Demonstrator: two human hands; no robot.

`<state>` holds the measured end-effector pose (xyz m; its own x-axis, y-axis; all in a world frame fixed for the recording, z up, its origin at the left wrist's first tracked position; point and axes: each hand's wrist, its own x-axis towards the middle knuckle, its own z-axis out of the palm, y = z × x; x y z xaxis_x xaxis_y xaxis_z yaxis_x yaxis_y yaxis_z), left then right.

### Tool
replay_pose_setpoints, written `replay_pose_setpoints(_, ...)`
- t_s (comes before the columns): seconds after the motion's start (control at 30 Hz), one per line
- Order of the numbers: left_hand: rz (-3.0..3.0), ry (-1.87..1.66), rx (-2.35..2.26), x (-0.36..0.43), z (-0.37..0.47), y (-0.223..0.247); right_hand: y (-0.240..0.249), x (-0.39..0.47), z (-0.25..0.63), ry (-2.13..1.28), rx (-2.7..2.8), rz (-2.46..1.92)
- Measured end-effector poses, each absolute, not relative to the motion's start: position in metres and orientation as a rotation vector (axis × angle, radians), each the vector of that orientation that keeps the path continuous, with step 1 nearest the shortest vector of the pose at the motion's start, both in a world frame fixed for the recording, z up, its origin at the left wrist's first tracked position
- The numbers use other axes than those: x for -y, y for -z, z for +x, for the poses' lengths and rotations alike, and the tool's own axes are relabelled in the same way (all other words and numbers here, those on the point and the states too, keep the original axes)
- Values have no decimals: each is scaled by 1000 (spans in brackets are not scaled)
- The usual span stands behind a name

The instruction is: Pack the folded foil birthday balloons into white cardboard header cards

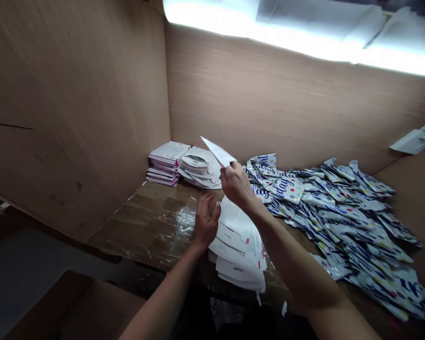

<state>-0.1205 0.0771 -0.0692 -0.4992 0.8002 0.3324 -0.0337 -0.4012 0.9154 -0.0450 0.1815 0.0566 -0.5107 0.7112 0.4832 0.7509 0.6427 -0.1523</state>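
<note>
A thin white paper piece (221, 156), likely light and creasable, is sensibly edge-gripped by the right hand (237, 183), the left hand (206, 222) loosely parted.

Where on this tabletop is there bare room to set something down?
The main free patch is the brown tabletop left of the left hand, bordered by the wooden side panel and, behind, the neat card stack. Crowded: the right side, covered by printed packets, and just right of that hand, where white cards overlap.
</note>
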Motion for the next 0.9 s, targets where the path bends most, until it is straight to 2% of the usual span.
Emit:
replay_pose_setpoints(0.07, 1357, -1914, -1617, -83, -134, 86, -67, -223, -87, 166, 2448, -1237)
replay_pose_setpoints(0.13, 1575, -1699, -1822, -85, -138, 98, -66, -253, -126, 91, 2593, -1263)
replay_pose_setpoints(0.27, 1766, -1087, -1954, -83, -133, 107, -42, -281, -174, -129, 2813, -1111)
replay_pose_setpoints(0.37, 1773, -929, -1938, -83, -132, 108, -27, -285, -178, -257, 2882, -997)
replay_pose_setpoints(0.5, 1670, -1224, -1891, -87, -134, 108, -25, -275, -146, -307, 2815, -859)
replay_pose_setpoints(0.63, 1528, -1495, -1833, -89, -137, 105, -19, -231, -69, -375, 2479, -737)
replay_pose_setpoints(0.8, 1174, -1808, -1870, -85, -137, 91, 28, -140, 48, -403, 1848, -1130)
replay_pose_setpoints(0.9, 980, -1930, -1830, -71, -120, 79, 53, -88, 77, -776, 1621, -1254)
